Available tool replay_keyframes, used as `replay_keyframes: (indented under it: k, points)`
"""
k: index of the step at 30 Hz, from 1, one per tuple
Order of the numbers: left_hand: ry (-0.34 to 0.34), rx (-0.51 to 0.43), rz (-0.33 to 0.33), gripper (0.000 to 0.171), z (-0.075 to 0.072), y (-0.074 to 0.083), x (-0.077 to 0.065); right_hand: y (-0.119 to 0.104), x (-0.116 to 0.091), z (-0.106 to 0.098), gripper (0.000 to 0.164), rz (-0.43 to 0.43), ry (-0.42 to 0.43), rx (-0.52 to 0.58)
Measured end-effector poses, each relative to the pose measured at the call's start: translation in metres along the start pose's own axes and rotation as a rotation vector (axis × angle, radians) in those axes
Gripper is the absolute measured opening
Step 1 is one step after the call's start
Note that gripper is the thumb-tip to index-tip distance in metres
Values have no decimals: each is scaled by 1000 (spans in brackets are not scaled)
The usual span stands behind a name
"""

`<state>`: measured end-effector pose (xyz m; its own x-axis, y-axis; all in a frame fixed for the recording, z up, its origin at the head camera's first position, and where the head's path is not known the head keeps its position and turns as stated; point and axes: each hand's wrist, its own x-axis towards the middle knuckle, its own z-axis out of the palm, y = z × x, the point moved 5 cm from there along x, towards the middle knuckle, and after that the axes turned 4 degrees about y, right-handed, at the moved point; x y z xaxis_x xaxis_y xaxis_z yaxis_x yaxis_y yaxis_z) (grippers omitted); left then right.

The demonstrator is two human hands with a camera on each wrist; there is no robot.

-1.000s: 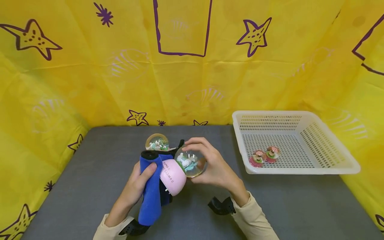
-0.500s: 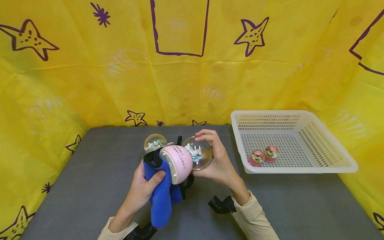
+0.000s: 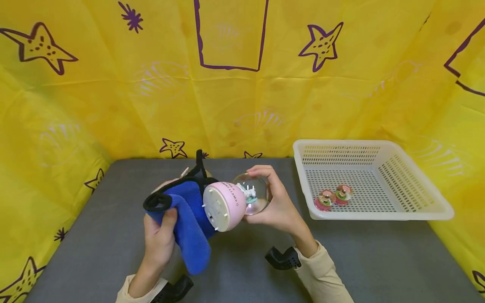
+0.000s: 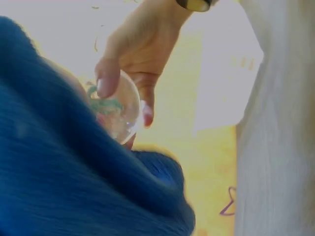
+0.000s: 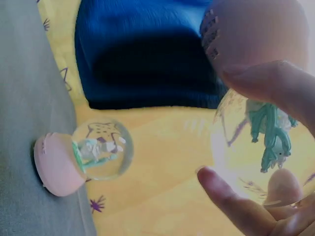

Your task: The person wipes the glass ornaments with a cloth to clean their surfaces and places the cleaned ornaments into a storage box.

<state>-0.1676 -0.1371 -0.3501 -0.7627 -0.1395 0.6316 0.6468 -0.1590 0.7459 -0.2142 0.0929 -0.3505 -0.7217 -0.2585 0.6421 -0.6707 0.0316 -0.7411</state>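
Observation:
My right hand (image 3: 276, 206) grips the clear dome of a snow globe (image 3: 227, 206), held tilted above the table. Its pink base carries dark lettering, and its pale underside faces the head camera; a white and green figure sits inside the dome. Bunched in my left hand (image 3: 161, 237) is a blue cloth (image 3: 189, 227) with black edging and a black loop, right beside the pink base. A second pink-based snow globe (image 5: 59, 164) stands on the table in the right wrist view; the cloth mostly hides it in the head view.
A white plastic basket (image 3: 373, 215) stands at the right, with two small pink-based globes (image 3: 333, 198) inside. The grey table (image 3: 91, 227) meets a yellow patterned curtain (image 3: 242, 92) at its back and sides.
The cloth and left hand have shifted left, pulling back from the globe's base. The globe has moved right and turned so its underside shows. The right hand keeps its grip on the dome.

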Motion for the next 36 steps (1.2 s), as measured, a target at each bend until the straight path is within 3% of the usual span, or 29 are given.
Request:
replay_keyframes:
  k: [5,10,13,17,23,28,36]
  points:
    - [-244,169,-21,74,16,-5,-9,2,-2,10,82,53,-71,-28]
    - [-298,197,-51,91,19,-9,-10,1,-2,10,84,121,-117,-16]
    - [-275,250,27,80,16,-7,-7,-1,-2,7,85,133,-151,-13]
    - [-174,282,128,50,10,-4,-3,-8,1,3,84,92,-188,-38]
    - [-70,228,125,40,2,-6,0,-15,5,-11,82,56,-179,-52]
    - [32,221,114,38,-9,-5,4,-16,5,-41,84,73,-59,-152]
    - [-64,311,113,45,-1,-3,3,-11,-3,-101,89,78,254,-394]
